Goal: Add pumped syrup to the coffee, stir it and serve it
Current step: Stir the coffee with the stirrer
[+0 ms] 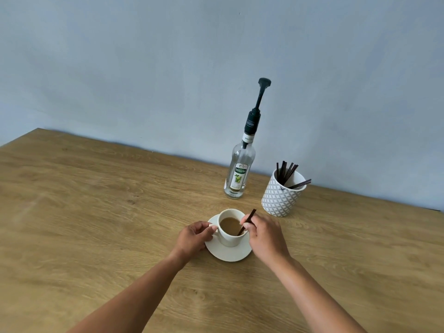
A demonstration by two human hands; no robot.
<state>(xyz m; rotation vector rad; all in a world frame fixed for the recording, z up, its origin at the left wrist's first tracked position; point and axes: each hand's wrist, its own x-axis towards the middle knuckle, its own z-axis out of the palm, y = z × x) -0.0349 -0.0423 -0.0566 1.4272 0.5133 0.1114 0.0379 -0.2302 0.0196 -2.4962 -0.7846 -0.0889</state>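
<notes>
A white cup (229, 239) of milky coffee (230, 225) stands on a white saucer (230, 254) in the middle of the wooden table. My left hand (193, 237) pinches the cup's handle on its left side. My right hand (265, 234) holds a dark stir stick (247, 221) whose lower end dips into the coffee at the cup's right edge. Behind the cup stands a clear glass syrup bottle (237, 174) with a tall black pump (260, 97), upright and untouched.
A white patterned pot (281, 197) holding several dark stir sticks stands right of the bottle, near the wall. The wooden table (96, 212) runs wide to the left and front. A pale blue wall (168, 68) closes off the back.
</notes>
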